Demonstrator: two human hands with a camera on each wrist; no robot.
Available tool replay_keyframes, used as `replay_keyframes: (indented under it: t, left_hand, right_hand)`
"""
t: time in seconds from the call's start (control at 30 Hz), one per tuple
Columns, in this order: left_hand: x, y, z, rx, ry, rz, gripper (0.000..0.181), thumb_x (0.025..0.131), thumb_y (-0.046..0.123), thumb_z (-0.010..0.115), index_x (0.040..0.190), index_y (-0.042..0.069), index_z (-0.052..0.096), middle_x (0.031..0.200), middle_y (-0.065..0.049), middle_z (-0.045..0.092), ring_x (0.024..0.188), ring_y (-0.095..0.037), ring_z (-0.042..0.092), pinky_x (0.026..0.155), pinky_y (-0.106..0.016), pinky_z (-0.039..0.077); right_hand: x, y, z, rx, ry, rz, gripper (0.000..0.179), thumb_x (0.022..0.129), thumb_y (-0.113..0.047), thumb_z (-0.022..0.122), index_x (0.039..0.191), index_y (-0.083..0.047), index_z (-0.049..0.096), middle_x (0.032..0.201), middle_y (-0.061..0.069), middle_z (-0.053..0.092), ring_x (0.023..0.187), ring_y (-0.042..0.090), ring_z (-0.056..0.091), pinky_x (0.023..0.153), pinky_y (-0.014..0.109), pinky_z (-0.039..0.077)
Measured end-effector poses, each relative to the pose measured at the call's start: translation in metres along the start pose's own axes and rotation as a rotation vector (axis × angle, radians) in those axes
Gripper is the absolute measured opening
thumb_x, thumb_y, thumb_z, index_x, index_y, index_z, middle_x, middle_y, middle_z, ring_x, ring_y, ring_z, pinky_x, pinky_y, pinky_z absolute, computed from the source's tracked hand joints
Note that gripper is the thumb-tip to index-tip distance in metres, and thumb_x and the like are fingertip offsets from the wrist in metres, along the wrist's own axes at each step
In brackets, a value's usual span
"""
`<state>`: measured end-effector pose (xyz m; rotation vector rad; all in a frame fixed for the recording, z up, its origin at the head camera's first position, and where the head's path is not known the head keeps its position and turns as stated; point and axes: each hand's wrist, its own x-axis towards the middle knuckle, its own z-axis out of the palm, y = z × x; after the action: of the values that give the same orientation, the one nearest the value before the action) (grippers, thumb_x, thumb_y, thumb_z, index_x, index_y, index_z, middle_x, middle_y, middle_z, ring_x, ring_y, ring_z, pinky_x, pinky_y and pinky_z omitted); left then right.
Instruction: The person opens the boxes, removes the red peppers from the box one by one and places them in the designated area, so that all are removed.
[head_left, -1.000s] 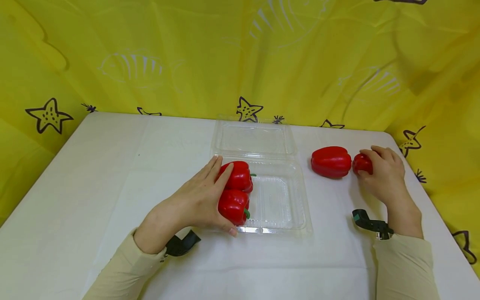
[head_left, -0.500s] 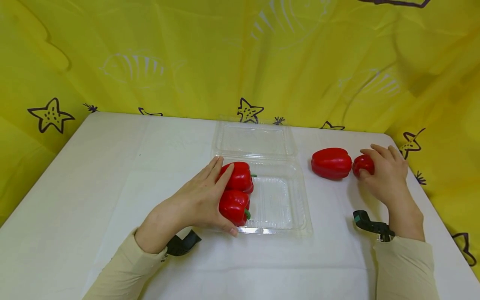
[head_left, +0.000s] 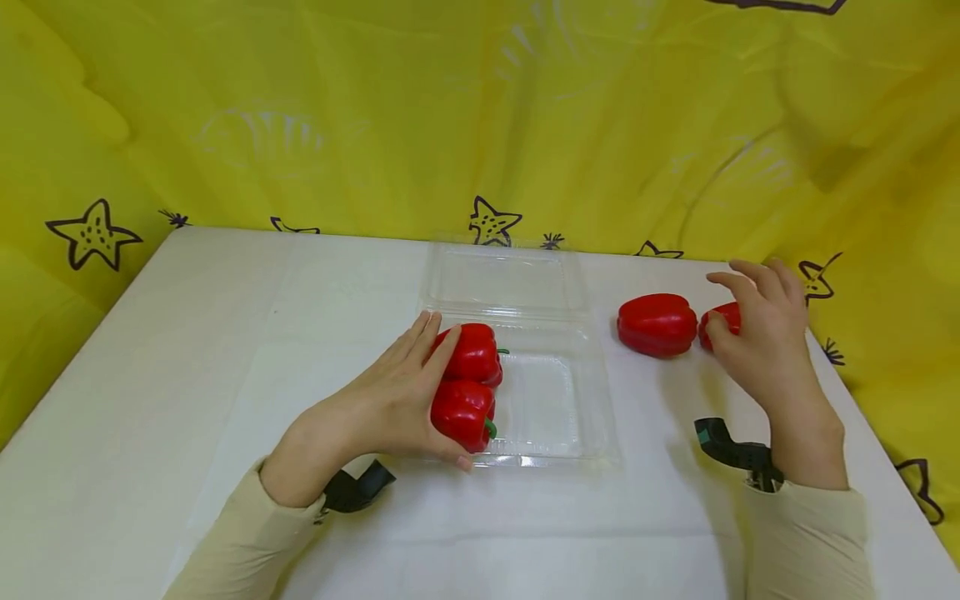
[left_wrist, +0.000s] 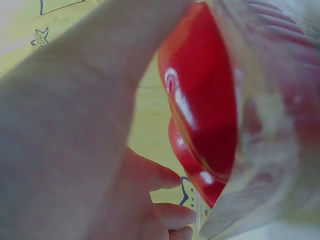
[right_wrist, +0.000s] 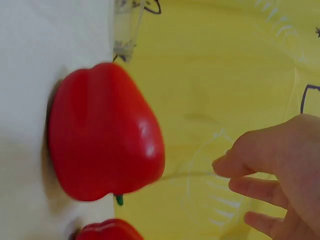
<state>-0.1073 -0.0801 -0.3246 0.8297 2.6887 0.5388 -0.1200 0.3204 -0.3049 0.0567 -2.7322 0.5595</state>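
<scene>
In the head view my left hand (head_left: 397, 404) lies along the left side of a clear plastic clamshell box (head_left: 600, 417), fingers nearly straight and the thumb at the front edge. Two red bell peppers sit inside against that side, a rear one (head_left: 476, 354) and a front one (head_left: 461, 412), their green stems toward the right. The left wrist view shows red pepper (left_wrist: 205, 90) by the clear wall (left_wrist: 270, 165). My right hand (head_left: 768, 333), fingers spread and slightly bent, holds nothing beside a red pepper (head_left: 726, 321) that it partly covers. A longer red pepper (head_left: 656, 325) lies left of it.
The box's hinged lid (head_left: 502, 279) lies folded back toward the yellow curtain (head_left: 390, 125) behind the white table (head_left: 187, 350). A black wrist mount (head_left: 360, 487) sits on the left arm, another mount (head_left: 738, 450) on the right.
My right hand has let go of the small pepper at the right and risen a little, its fingers spreading. The left hand and the peppers in the box stay as they were.
</scene>
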Motion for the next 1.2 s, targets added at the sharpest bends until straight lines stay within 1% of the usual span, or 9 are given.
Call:
replay_keyframes:
  t: [0.2,0.3,0.37,0.5,0.6,0.73,0.9,1.0,1.2]
  left_hand:
    - [-0.010,-0.008,-0.003,-0.008,0.026,-0.012,0.136,0.061,0.067,0.083,0.159,0.005,0.012,0.167,-0.019,0.003,0.155,-0.038,-0.001,0.124,-0.056,0.014]
    - [-0.012,-0.011,0.000,-0.004,0.031,-0.014,0.136,0.060,0.067,0.083,0.158,0.003,0.014,0.167,-0.020,0.004,0.154,-0.039,0.001,0.124,-0.055,0.016]
    - [-0.013,-0.011,0.002,-0.003,0.035,-0.016,0.137,0.060,0.068,0.083,0.158,0.002,0.014,0.167,-0.020,0.005,0.154,-0.039,0.003,0.123,-0.055,0.020]
    - [-0.011,-0.010,0.004,0.000,0.041,-0.024,0.138,0.058,0.068,0.084,0.158,0.002,0.014,0.167,-0.019,0.006,0.154,-0.039,0.005,0.122,-0.055,0.024]
    - [-0.011,-0.010,0.004,0.003,0.041,-0.032,0.139,0.058,0.067,0.084,0.158,0.001,0.015,0.167,-0.019,0.007,0.154,-0.039,0.006,0.121,-0.055,0.025]
    - [-0.011,-0.010,0.004,0.002,0.043,-0.041,0.139,0.057,0.067,0.085,0.158,0.001,0.016,0.167,-0.019,0.008,0.154,-0.038,0.007,0.121,-0.055,0.025]
    - [-0.011,-0.010,0.004,-0.002,0.052,-0.036,0.139,0.056,0.066,0.085,0.158,0.001,0.016,0.167,-0.018,0.008,0.155,-0.037,0.008,0.122,-0.054,0.025]
    - [-0.010,-0.009,0.004,0.001,0.058,-0.031,0.139,0.057,0.067,0.085,0.157,0.001,0.016,0.167,-0.019,0.009,0.155,-0.037,0.008,0.122,-0.053,0.025]
    - [-0.009,-0.008,0.004,0.003,0.051,-0.031,0.138,0.057,0.066,0.085,0.158,0.002,0.016,0.167,-0.019,0.009,0.155,-0.037,0.009,0.120,-0.054,0.028]
  right_hand:
    - [0.001,-0.024,0.002,0.073,0.009,-0.066,0.042,0.086,0.005,0.062,0.128,0.005,0.057,0.148,0.029,0.039,0.150,0.042,0.011,0.120,0.065,0.006]
    - [-0.001,-0.034,0.000,0.097,0.015,-0.097,0.042,0.087,0.005,0.063,0.129,0.003,0.058,0.149,0.027,0.039,0.150,0.041,0.011,0.119,0.067,0.009]
    - [-0.003,-0.042,-0.002,0.110,-0.002,-0.105,0.044,0.088,0.004,0.064,0.131,0.001,0.057,0.151,0.025,0.038,0.151,0.039,0.010,0.118,0.069,0.009]
    - [-0.005,-0.061,-0.004,0.147,-0.036,-0.159,0.047,0.088,0.003,0.066,0.133,-0.002,0.056,0.152,0.023,0.038,0.151,0.039,0.012,0.116,0.072,0.014]
    - [-0.006,-0.074,-0.003,0.171,-0.044,-0.208,0.048,0.087,0.003,0.067,0.133,-0.003,0.056,0.151,0.021,0.039,0.151,0.039,0.014,0.115,0.073,0.017]
    - [-0.007,-0.089,-0.001,0.188,-0.042,-0.249,0.049,0.085,0.003,0.069,0.132,-0.004,0.058,0.150,0.019,0.042,0.150,0.037,0.018,0.113,0.072,0.024]
    - [-0.007,-0.103,0.002,0.190,-0.046,-0.290,0.049,0.085,0.004,0.070,0.131,-0.004,0.059,0.147,0.017,0.045,0.145,0.036,0.028,0.109,0.067,0.035]
    - [-0.007,-0.111,0.005,0.184,-0.052,-0.327,0.048,0.085,0.004,0.071,0.130,-0.003,0.058,0.145,0.018,0.047,0.139,0.038,0.035,0.107,0.064,0.038]
    - [-0.009,-0.131,0.009,0.140,-0.125,-0.352,0.048,0.087,-0.003,0.071,0.133,-0.005,0.057,0.146,0.016,0.047,0.137,0.036,0.039,0.104,0.059,0.046]
